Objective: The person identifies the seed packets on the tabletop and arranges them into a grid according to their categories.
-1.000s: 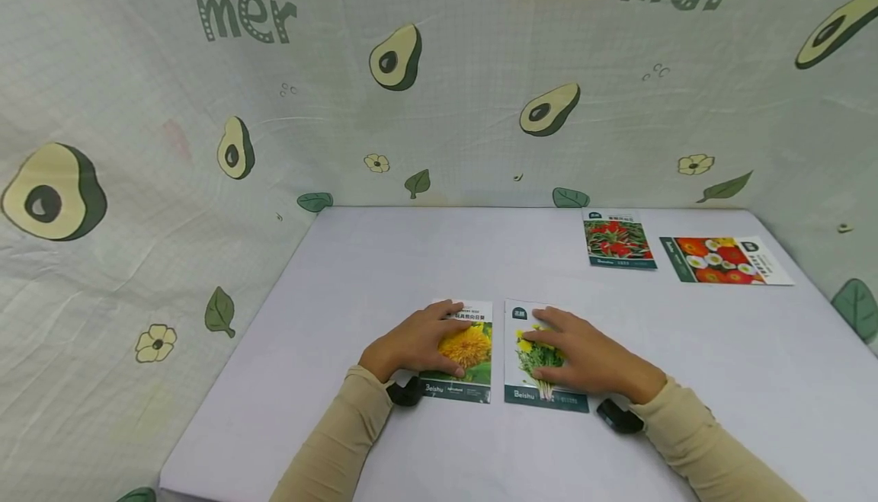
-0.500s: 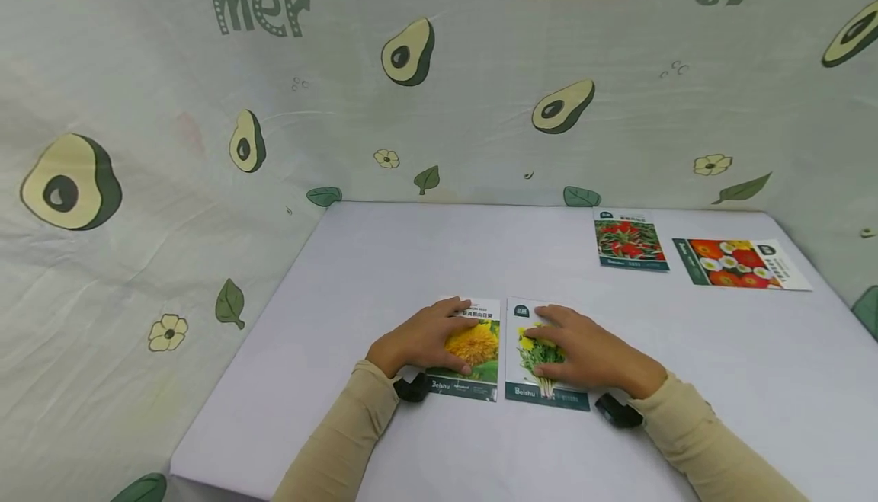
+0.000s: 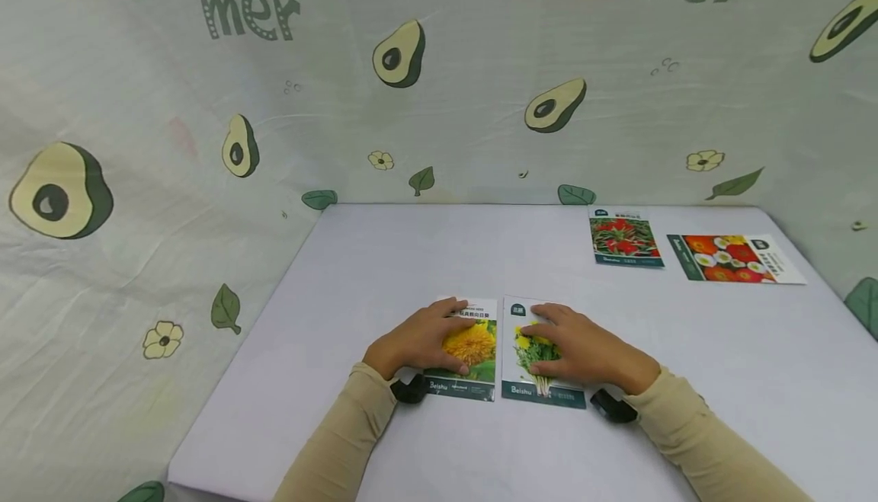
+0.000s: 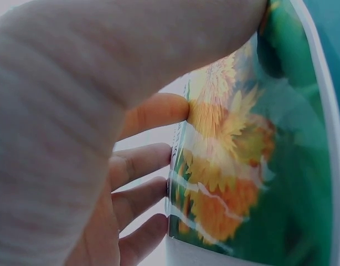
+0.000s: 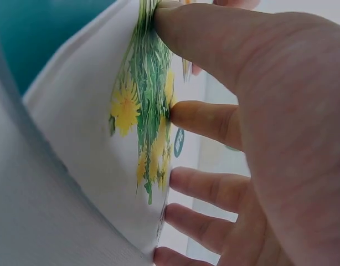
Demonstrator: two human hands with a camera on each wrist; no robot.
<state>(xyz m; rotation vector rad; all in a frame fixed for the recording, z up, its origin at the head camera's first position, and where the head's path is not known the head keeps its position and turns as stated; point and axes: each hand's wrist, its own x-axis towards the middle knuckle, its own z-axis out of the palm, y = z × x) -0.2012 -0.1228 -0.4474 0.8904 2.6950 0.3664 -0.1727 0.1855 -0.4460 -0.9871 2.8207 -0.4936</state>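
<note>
My left hand (image 3: 427, 342) rests on a seed packet with a yellow-orange sunflower picture (image 3: 480, 340), lying flat on the table near its middle. In the left wrist view, the spread fingertips touch the face of that sunflower seed packet (image 4: 225, 183). Just to the right lies a white seed packet with yellow flowers and green stems (image 3: 519, 350), under my right hand (image 3: 583, 346). The right wrist view shows the thumb and spread fingers touching this white seed packet (image 5: 92, 111). A narrow gap separates the two packets, and the hands partly cover their outer sides.
At the back right lie a red-flower seed packet (image 3: 626, 239) and, turned sideways, a packet with red, orange and white flowers (image 3: 737, 260). A white cloth covers the table (image 3: 384, 258). An avocado-print curtain (image 3: 473, 45) hangs around the back and sides.
The head view shifts slightly. Both hands stay on their packets, and no packet has visibly moved on the table.
</note>
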